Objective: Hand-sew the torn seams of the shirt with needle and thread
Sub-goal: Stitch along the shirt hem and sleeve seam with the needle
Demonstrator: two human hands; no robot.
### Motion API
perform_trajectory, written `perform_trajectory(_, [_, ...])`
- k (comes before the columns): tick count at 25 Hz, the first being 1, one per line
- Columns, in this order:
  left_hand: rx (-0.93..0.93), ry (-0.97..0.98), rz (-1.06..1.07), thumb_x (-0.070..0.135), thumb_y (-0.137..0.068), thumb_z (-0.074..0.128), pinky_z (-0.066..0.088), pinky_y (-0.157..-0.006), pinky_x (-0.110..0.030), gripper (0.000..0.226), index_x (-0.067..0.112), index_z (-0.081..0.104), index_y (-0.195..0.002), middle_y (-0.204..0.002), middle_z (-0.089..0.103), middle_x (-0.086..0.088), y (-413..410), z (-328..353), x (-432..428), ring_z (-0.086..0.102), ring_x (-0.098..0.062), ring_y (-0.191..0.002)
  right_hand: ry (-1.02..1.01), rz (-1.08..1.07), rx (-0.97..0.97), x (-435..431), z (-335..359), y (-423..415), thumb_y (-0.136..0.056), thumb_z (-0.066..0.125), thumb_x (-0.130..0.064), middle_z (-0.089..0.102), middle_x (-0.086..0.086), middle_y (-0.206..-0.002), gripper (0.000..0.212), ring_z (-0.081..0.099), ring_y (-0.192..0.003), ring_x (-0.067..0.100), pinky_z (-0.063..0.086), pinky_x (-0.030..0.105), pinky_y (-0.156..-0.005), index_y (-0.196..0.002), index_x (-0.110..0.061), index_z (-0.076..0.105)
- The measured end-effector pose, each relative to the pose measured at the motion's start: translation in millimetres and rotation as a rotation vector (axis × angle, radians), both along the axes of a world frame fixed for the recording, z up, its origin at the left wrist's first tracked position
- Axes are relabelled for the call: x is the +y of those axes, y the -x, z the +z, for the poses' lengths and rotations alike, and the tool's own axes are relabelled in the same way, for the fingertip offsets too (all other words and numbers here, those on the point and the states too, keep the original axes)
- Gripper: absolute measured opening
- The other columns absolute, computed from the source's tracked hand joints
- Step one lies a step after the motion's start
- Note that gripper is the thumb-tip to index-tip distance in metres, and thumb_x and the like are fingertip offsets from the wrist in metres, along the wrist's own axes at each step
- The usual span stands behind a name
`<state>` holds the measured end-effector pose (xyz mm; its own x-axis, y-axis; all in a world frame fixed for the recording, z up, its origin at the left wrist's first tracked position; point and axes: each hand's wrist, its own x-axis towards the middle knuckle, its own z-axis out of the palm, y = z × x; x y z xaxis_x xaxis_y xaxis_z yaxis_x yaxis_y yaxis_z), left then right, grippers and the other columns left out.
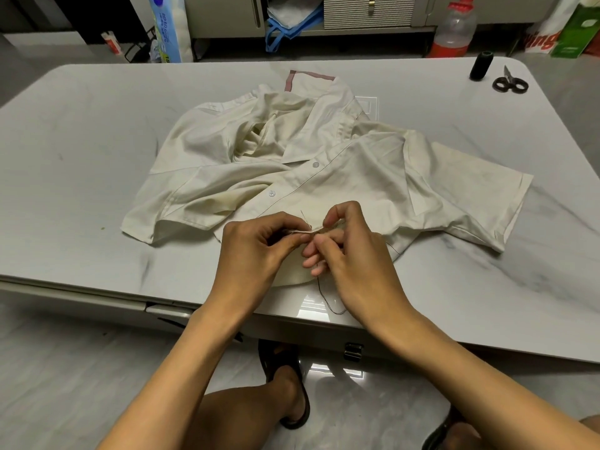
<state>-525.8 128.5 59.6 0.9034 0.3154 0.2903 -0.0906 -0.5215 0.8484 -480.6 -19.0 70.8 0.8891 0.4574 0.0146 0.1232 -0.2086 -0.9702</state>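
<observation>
A cream button-up shirt (292, 157) lies crumpled across the middle of the pale marble table (81, 141). At its near hem my left hand (256, 251) pinches a frayed seam edge (305, 231) between thumb and fingers. My right hand (350, 251) pinches the same edge from the right, its other fingers curled beneath. A dark thread (328, 300) trails down from under my right hand onto the table. The needle itself is too small to make out.
A dark thread spool (481, 65) and black-handled scissors (509, 82) sit at the table's far right corner. Beyond the table stand a plastic bottle (454, 27), a tissue pack (167, 27) and bags. My sandalled feet (289, 384) are below the near edge.
</observation>
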Motion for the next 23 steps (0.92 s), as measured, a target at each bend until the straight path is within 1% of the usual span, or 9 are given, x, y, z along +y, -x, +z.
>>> perform_trajectory(2, [-0.029,0.015,0.028,0.004,-0.082,0.078,0.06,-0.077,-0.036,0.009,0.009,0.079,-0.089,-0.078,0.076,0.005,0,-1,3,0.074,-0.012,-0.077,0.159,-0.053,-0.214,-6,-1,-3,-0.099,0.051,-0.015,0.069,-0.002,-0.079,0.004,0.068,-0.074,0.014,0.055,0.041,-0.069,-0.1,-0.018,0.053])
perform_trajectory(4, [-0.064,0.029,0.039,0.002,-0.081,0.079,0.06,-0.074,-0.033,0.011,0.01,0.079,-0.088,-0.076,0.076,0.005,0,-1,4,0.073,-0.011,-0.073,0.288,-0.162,-0.439,-13,0,-12,-0.099,0.054,-0.023,0.069,-0.008,-0.081,0.008,0.066,-0.079,0.015,0.052,0.04,-0.071,-0.096,-0.022,0.062])
perform_trajectory(6, [-0.13,-0.042,0.01,0.0,-0.078,0.08,0.059,-0.074,-0.029,0.012,0.008,0.079,-0.087,-0.079,0.076,0.005,1,0,4,0.073,-0.009,-0.076,0.291,-0.212,-0.487,-16,4,-24,-0.096,0.059,-0.025,0.067,-0.01,-0.09,0.012,0.061,-0.088,0.014,0.047,0.034,-0.079,-0.093,-0.022,0.07])
perform_trajectory(7, [-0.164,-0.113,-0.015,-0.001,-0.078,0.08,0.058,-0.075,-0.027,0.012,0.007,0.079,-0.086,-0.082,0.076,0.004,1,0,3,0.072,-0.008,-0.079,0.281,-0.181,-0.472,-15,5,-30,-0.094,0.061,-0.024,0.067,-0.009,-0.094,0.014,0.059,-0.092,0.014,0.044,0.03,-0.082,-0.091,-0.022,0.074])
perform_trajectory(9, [-0.198,-0.21,-0.055,-0.001,-0.079,0.08,0.056,-0.076,-0.025,0.01,0.005,0.078,-0.087,-0.085,0.075,0.002,1,-1,2,0.072,-0.007,-0.083,0.286,-0.057,-0.379,-11,5,-36,-0.091,0.064,-0.025,0.069,-0.007,-0.097,0.014,0.059,-0.094,0.012,0.044,0.031,-0.085,-0.088,-0.021,0.078])
perform_trajectory(12, [-0.177,-0.187,-0.046,0.001,-0.08,0.08,0.058,-0.074,-0.028,0.012,0.006,0.078,-0.091,-0.086,0.076,0.003,2,-1,3,0.073,-0.007,-0.082,0.238,0.056,-0.121,-6,6,-35,-0.087,0.069,-0.026,0.074,-0.009,-0.087,0.01,0.065,-0.087,0.005,0.05,0.032,-0.083,-0.086,-0.025,0.079])
perform_trajectory(14, [-0.157,-0.147,-0.034,0.006,-0.081,0.08,0.059,-0.075,-0.029,0.012,0.007,0.077,-0.092,-0.085,0.076,0.004,2,-2,4,0.073,-0.007,-0.081,0.175,0.06,-0.04,-7,6,-35,-0.084,0.073,-0.025,0.074,-0.011,-0.078,0.007,0.067,-0.081,0.003,0.052,0.029,-0.08,-0.083,-0.028,0.079])
perform_trajectory(18, [-0.126,-0.106,-0.019,0.012,-0.079,0.081,0.058,-0.075,-0.023,0.015,0.007,0.077,-0.093,-0.086,0.076,0.004,3,-1,4,0.073,-0.006,-0.081,0.096,0.068,0.004,-7,6,-36,-0.081,0.077,-0.023,0.074,-0.009,-0.074,0.002,0.069,-0.077,0.007,0.053,0.03,-0.077,-0.08,-0.024,0.079])
perform_trajectory(23, [-0.131,-0.087,-0.053,0.008,-0.08,0.081,0.058,-0.079,-0.023,0.012,0.001,0.076,-0.087,-0.093,0.077,0.0,4,-2,5,0.074,-0.007,-0.087,0.053,0.058,0.009,-5,3,-36,-0.083,0.075,-0.019,0.074,-0.005,-0.077,0.005,0.068,-0.079,0.009,0.053,0.031,-0.081,-0.079,-0.02,0.077])
